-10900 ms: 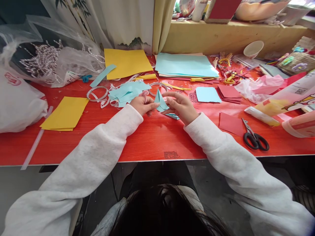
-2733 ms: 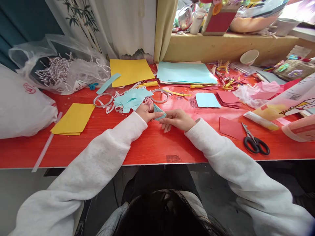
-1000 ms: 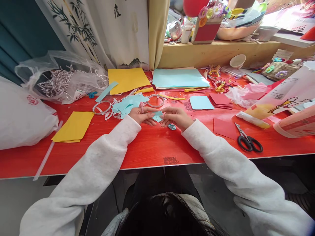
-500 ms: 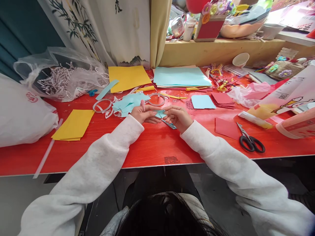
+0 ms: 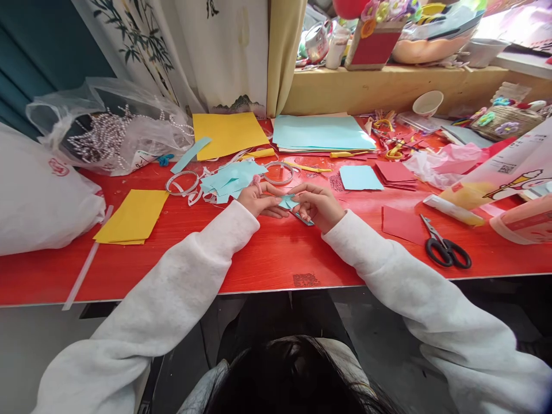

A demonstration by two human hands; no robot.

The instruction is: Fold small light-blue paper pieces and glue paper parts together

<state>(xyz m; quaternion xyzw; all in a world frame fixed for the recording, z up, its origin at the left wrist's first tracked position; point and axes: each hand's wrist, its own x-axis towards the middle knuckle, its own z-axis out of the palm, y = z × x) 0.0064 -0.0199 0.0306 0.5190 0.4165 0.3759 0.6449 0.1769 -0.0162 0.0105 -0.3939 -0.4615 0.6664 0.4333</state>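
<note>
Between my hands, just above the red table, is a small cut piece of light blue paper. My left hand pinches its left side between thumb and fingers; a pink fuzzy ring sits on one finger. My right hand grips the right side with bent fingers. Under the right fingertips lies a thin blue strip-like thing, partly hidden, so I cannot tell its kind. A heap of light blue paper scraps rests just behind my left hand. Black-handled scissors lie to the right, by a red paper square.
Yellow paper pieces lie at left, near a white plastic bag. Two tape rolls stand behind my hands, one being the left roll. Blue sheets, a blue square and red squares lie farther back. The red table's front edge is close.
The whole view has shifted slightly, so everything sits a little farther right. Both hands keep hold of the blue paper, with only small finger movements.
</note>
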